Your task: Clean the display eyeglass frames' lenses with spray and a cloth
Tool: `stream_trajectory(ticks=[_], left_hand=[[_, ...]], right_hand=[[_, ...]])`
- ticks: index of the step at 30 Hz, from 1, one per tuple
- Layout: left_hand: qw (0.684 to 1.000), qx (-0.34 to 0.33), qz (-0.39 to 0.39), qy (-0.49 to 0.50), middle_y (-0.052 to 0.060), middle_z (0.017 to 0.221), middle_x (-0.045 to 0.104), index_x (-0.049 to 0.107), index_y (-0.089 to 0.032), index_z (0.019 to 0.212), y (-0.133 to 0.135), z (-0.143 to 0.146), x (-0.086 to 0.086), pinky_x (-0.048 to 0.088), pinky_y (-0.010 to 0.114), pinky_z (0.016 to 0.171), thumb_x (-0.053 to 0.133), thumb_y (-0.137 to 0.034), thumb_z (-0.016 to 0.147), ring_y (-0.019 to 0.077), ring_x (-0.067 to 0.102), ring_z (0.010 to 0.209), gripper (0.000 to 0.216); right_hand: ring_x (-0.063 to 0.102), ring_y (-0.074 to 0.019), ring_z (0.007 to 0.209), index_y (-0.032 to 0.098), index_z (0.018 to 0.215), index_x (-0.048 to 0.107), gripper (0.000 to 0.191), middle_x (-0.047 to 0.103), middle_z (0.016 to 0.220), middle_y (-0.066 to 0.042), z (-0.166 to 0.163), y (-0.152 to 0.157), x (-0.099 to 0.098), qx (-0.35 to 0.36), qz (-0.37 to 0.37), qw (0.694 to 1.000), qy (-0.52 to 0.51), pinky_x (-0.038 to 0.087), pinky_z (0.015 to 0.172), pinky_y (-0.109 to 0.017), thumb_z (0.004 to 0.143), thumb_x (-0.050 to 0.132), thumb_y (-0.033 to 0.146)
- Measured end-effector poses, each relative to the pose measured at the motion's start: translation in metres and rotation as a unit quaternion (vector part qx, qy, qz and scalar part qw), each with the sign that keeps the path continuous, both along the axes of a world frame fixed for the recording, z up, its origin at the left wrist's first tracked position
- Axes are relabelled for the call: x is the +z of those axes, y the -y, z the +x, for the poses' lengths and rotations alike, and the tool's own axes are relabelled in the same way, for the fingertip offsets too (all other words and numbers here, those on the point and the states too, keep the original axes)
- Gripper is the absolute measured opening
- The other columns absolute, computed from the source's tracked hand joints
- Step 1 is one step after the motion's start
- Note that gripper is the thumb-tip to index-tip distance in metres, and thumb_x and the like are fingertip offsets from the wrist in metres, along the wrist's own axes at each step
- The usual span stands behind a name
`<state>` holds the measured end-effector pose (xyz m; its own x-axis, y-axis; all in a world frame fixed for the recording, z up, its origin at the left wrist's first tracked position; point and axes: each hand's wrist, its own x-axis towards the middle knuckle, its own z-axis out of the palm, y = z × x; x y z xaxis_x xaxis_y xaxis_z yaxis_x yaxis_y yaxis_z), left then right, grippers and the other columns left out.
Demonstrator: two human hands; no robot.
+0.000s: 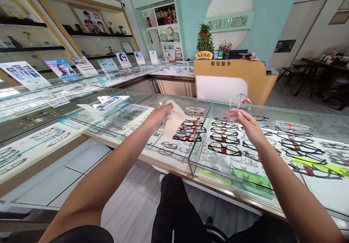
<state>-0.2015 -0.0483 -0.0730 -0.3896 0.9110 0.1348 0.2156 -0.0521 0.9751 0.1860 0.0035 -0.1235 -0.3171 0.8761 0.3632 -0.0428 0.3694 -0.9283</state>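
My left hand (160, 113) presses a pale beige cloth (173, 120) flat onto the top of the glass display counter (199, 152), fingers closed on the cloth's edge. My right hand (241, 121) is raised over the counter and pinches a pair of clear-framed glasses (239, 102) with a red tag on them. Rows of dark-framed glasses (220, 137) lie inside the case under both hands.
A white leaflet stand (107, 103) sits on the counter to the left. More glass counters with brochures (62, 68) run along the left wall. A wooden cashier desk (234, 77) with a small tree (205, 39) stands behind. Dark tables and chairs (319, 76) are at far right.
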Motion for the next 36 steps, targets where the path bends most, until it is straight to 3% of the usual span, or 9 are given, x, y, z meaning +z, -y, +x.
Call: stream_trajectory(ticks=[3,6,8,11,16,22,28,36], left_hand=[[0.998,-0.062,-0.026,0.013,0.007,0.081,0.076,0.074,-0.019,0.09,-0.011,0.047,0.008,0.054,0.031,0.062,0.084,-0.058,0.075,0.0236,0.073,0.074,0.044],[0.99,-0.106,-0.048,-0.081,0.002,0.067,0.066,0.065,-0.02,0.074,-0.022,0.087,0.016,0.039,0.028,0.053,0.084,-0.056,0.078,0.0169,0.06,0.058,0.041],[0.982,-0.114,-0.042,-0.141,0.0,0.063,0.061,0.058,-0.021,0.07,-0.03,0.107,0.021,0.033,0.028,0.052,0.085,-0.054,0.079,0.0156,0.056,0.054,0.044],[0.982,-0.133,-0.027,-0.135,0.0,0.065,0.061,0.058,-0.021,0.074,-0.046,0.128,0.024,0.033,0.028,0.055,0.084,-0.053,0.08,0.0159,0.055,0.057,0.042],[0.985,-0.165,0.02,-0.036,-0.001,0.065,0.054,0.059,-0.021,0.073,-0.079,0.146,0.017,0.033,0.029,0.057,0.078,-0.054,0.084,0.0144,0.048,0.059,0.04],[0.98,-0.178,0.089,0.022,-0.002,0.071,0.048,0.051,-0.024,0.083,-0.102,0.167,-0.007,0.036,0.027,0.058,0.065,-0.06,0.088,0.0142,0.045,0.063,0.039],[0.97,-0.194,0.139,0.051,-0.002,0.076,0.044,0.041,-0.025,0.081,-0.102,0.178,-0.029,0.041,0.027,0.063,0.065,-0.059,0.088,0.0147,0.045,0.067,0.042],[0.961,-0.206,0.163,0.086,-0.001,0.082,0.045,0.047,-0.025,0.087,-0.096,0.174,-0.049,0.044,0.027,0.066,0.065,-0.065,0.092,0.0142,0.045,0.07,0.044]], right_hand=[[0.069,-0.0308,0.129,0.03,0.125,0.077,0.046,0.079,0.135,-0.008,0.0,0.001,0.003,0.002,-0.005,1.0,-0.01,0.054,0.111,-0.05,0.101,0.062,0.066],[0.07,-0.0302,0.127,0.029,0.125,0.077,0.046,0.079,0.134,-0.008,0.0,0.0,0.004,0.009,-0.003,1.0,-0.019,0.054,0.109,-0.048,0.101,0.063,0.065],[0.071,-0.0296,0.125,0.029,0.126,0.077,0.045,0.08,0.132,-0.008,0.0,0.0,0.005,0.011,0.0,1.0,-0.023,0.054,0.109,-0.048,0.102,0.062,0.064],[0.07,-0.0293,0.127,0.03,0.125,0.077,0.043,0.08,0.132,-0.006,0.0,0.001,0.007,0.006,0.011,1.0,-0.028,0.055,0.108,-0.046,0.103,0.061,0.063],[0.072,-0.0296,0.122,0.031,0.122,0.078,0.043,0.081,0.129,-0.005,0.0,0.004,0.013,0.002,0.017,0.999,-0.049,0.056,0.105,-0.045,0.101,0.062,0.064],[0.072,-0.0291,0.117,0.029,0.119,0.081,0.042,0.082,0.124,-0.005,0.0,0.004,0.015,0.007,0.024,0.999,-0.042,0.054,0.103,-0.043,0.101,0.063,0.063],[0.072,-0.0297,0.115,0.031,0.115,0.083,0.043,0.083,0.12,-0.004,-0.003,0.002,0.013,0.001,0.028,1.0,-0.011,0.052,0.109,-0.044,0.101,0.061,0.066],[0.072,-0.0304,0.119,0.028,0.11,0.085,0.048,0.084,0.118,-0.005,-0.007,0.006,0.012,-0.013,0.046,0.999,0.025,0.051,0.112,-0.045,0.101,0.061,0.068]])
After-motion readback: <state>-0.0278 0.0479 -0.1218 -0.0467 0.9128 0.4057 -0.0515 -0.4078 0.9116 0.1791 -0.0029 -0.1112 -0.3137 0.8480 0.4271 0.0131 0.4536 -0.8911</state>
